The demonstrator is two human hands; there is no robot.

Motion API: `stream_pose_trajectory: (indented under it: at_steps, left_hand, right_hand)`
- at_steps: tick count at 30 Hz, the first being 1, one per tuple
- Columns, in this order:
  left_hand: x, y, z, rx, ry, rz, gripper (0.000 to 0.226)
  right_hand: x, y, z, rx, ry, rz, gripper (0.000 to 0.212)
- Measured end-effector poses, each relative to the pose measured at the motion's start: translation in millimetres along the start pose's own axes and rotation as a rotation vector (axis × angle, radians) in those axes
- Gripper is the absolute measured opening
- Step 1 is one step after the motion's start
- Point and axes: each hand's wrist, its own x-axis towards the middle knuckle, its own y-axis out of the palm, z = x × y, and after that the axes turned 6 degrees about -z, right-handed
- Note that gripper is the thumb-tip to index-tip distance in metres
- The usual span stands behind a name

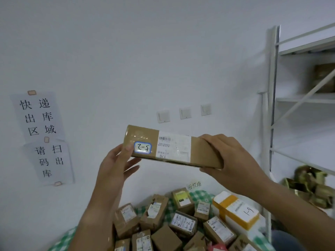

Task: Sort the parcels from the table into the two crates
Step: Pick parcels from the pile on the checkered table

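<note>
Head view: I've got a long brown parcel (172, 147) held up in front of the wall, above the pile.
Left grip (116, 163): thumb pinching the parcel's left end by the blue-edged sticker, fingers behind.
Right grip (230, 156): wrapped round the right end, grasping it tight.
Tabletop (199, 194): green checked cloth, loads of small parcels (183, 223) heaped on it.
Right side: white shelf rack (297, 91).

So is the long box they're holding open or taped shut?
Shut. The long box shows no open flaps, and shiny tape covers its face; both hands grip its ends.
</note>
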Motion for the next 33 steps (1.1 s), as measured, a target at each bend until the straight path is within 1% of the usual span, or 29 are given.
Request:
stream_pose_trajectory:
  at_steps: [2,4,7,9,11,15,17,20,22,26,27,28,30,31,33]
  left_hand:
    - [1.2,3.0,-0.1,0.025,-0.008,0.054,0.062]
    - [0.0,5.9,0.3,0.027,-0.027,0.136,0.054]
    - [-0.8,6.0,3.8,-0.046,-0.049,0.239,0.065]
    - [-0.3,4.2,8.3,-0.124,-0.056,0.272,0.069]
    - [0.9,1.3,15.9,-0.171,-0.027,0.296,0.081]
    - [1.6,-1.8,23.4,-0.189,0.043,0.367,0.085]
    - [3.4,-4.6,25.3,-0.169,0.06,0.374,0.086]
    - [5.6,-9.8,24.1,-0.108,0.024,0.304,0.084]
    - [6.4,-12.0,21.8,-0.071,-0.027,0.256,0.078]
    - [7.5,-13.2,17.0,0.039,-0.11,0.189,0.068]
    - [7.6,-12.7,15.9,0.084,-0.12,0.179,0.069]
    - [7.5,-12.2,14.8,0.126,-0.119,0.173,0.075]
    - [7.5,-13.8,13.4,0.153,-0.08,0.161,0.091]
    - [8.0,-16.5,13.0,0.139,-0.039,0.17,0.09]
    - [9.1,-23.7,12.4,0.143,0.079,0.244,0.077]
  right_hand:
    - [0.5,-6.7,-3.4,-0.001,-0.028,-0.01,0.077]
    - [0.7,-12.3,-6.8,-0.015,-0.051,-0.05,0.076]
    - [-0.1,-18.3,-13.0,-0.058,-0.118,-0.117,0.076]
    - [-2.8,-19.7,-16.6,-0.09,-0.167,-0.141,0.077]
    - [-6.7,-18.6,-18.6,-0.112,-0.19,-0.167,0.078]
    - [-11.0,-11.7,-19.5,-0.159,-0.23,-0.234,0.078]
    - [-10.7,-9.9,-18.8,-0.157,-0.242,-0.251,0.077]
    - [-8.7,-9.0,-16.1,-0.101,-0.221,-0.22,0.08]
    - [-6.7,-9.6,-14.7,-0.065,-0.201,-0.197,0.08]
    - [-1.9,-15.5,-13.2,0.027,-0.092,-0.119,0.083]
    - [-0.3,-17.8,-13.4,0.035,-0.071,-0.092,0.084]
    - [1.4,-19.9,-13.7,0.035,-0.059,-0.069,0.083]
    - [4.9,-24.9,-14.4,0.036,-0.046,-0.032,0.081]
    - [7.1,-27.5,-14.4,0.045,-0.035,-0.012,0.08]
    - [10.2,-32.2,-14.8,0.074,-0.005,0.038,0.078]
